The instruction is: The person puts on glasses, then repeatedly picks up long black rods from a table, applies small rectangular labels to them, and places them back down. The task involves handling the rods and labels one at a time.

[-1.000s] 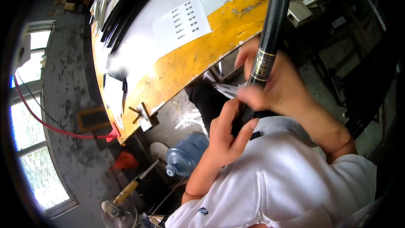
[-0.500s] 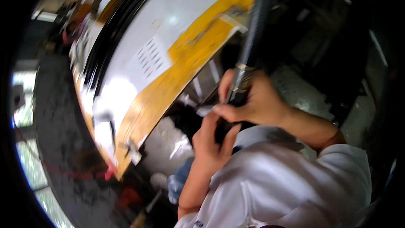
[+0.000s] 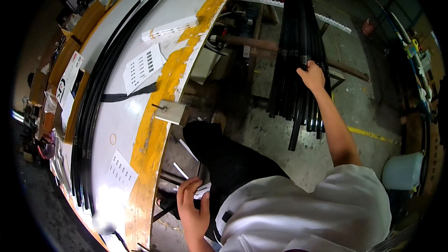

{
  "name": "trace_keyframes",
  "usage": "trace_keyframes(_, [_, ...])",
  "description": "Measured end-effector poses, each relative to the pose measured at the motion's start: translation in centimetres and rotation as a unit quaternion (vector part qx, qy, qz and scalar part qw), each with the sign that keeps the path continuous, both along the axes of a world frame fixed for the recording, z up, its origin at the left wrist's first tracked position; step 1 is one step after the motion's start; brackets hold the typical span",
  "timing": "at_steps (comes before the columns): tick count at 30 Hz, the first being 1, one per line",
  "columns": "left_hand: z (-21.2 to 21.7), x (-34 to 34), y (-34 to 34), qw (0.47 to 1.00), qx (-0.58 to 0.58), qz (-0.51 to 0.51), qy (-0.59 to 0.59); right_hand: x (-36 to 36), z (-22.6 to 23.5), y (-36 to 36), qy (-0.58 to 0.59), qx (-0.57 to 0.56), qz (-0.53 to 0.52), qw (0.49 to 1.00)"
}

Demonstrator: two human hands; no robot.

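Observation:
My right hand is reached out to the right, its fingers closed on a black tube at the top of a bundle of long black tubes. Part of the tube under my fingers is hidden. A greyish band shows on it beside my thumb. My left hand hangs at the near edge of the worktable. Its fingers are loosely bent, with the thumb apart, and no object shows in its grasp. White strips appear below and beyond its fingertips.
More black tubes lie along the table's left side, near printed label sheets, a white stack and a black strip. A metal block sits on the edge. A brown bar crosses under the bundle; a white container stands right.
Both hands were together on a black tube in front of me. Now my left hand is off it and lower, while my right hand is at the bundle. The view has turned.

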State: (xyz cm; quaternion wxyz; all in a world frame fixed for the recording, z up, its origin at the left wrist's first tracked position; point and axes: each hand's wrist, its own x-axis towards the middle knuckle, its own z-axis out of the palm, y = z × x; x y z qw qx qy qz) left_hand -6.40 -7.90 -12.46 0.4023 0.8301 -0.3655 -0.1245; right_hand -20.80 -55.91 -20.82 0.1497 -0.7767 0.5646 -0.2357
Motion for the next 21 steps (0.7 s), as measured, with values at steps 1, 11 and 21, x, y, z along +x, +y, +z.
trace_keyframes(1, [-0.2, 0.0, -0.2, 1.000, 0.006, -0.006, 0.000, -0.8, -1.6, -1.8, 0.041, -0.005, -0.018, 0.999])
trace_keyframes(11, [-0.1, 0.4, -1.6, 0.999, 0.043, 0.000, 0.003, 2.5, -0.3, -5.2, 0.164, 0.089, -0.067, 0.980])
trace_keyframes(21, [0.2, 1.9, -1.2, 1.000, 0.010, -0.016, -0.022, -0.1, -5.3, -9.9, 0.250, 0.051, -0.064, 0.965])
